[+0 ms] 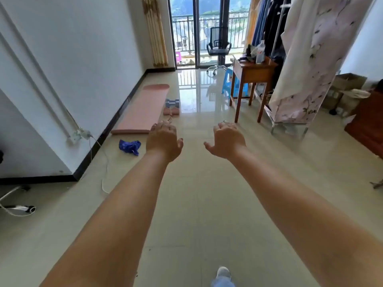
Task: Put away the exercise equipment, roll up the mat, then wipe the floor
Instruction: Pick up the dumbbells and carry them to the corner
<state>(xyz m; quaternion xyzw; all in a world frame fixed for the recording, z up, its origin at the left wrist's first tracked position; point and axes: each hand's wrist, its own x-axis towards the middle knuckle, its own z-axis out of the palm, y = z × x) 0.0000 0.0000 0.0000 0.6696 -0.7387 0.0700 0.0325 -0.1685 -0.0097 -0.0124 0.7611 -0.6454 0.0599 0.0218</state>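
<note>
A pink exercise mat [145, 108] lies flat along the left wall. Beside its right edge sit blue dumbbells [172, 102] and a pink item with cords [171, 111]. A crumpled blue cloth [129, 146] lies on the tiles in front of the mat's near end. My left hand [163, 141] and my right hand [227, 140] are stretched out ahead at mid-frame, palms down, fingers loosely apart and holding nothing. Both hands are well short of the mat and the gear.
A wooden table [251, 74] with a bottle, a blue stool [231, 82] and a covered clothes rack [306, 65] stand on the right. An office chair [218, 48] is by the balcony door. A white cable [104, 172] trails by the left wall. My shoe [223, 273] shows below.
</note>
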